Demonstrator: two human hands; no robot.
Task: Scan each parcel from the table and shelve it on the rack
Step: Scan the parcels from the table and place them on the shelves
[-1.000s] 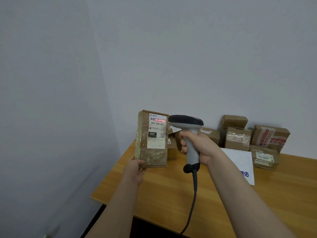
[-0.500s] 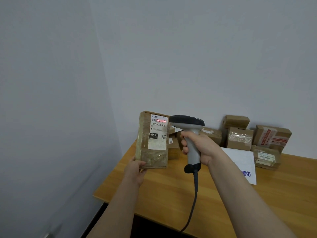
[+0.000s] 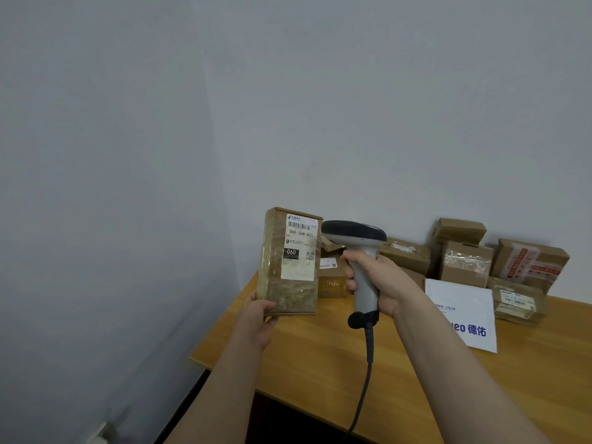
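Observation:
My left hand (image 3: 259, 318) grips the bottom corner of a tall brown cardboard parcel (image 3: 282, 283), held upright above the table's left end with its white shipping label facing me. My right hand (image 3: 378, 280) grips the handle of a grey and black barcode scanner (image 3: 355, 238), whose head points left at the label's top. No red scan line shows on the barcode. The scanner's cable hangs down past the table edge. No rack is in view.
A wooden table (image 3: 352, 379) stands in a corner between grey walls. Several brown parcels (image 3: 464, 264) are piled along the back wall, with a white mailer bag (image 3: 461, 312) lying flat in front of them.
The red scan line that lay across the barcode in both earlier frames is gone. Parcel and scanner keep about the same pose; the view has shifted slightly.

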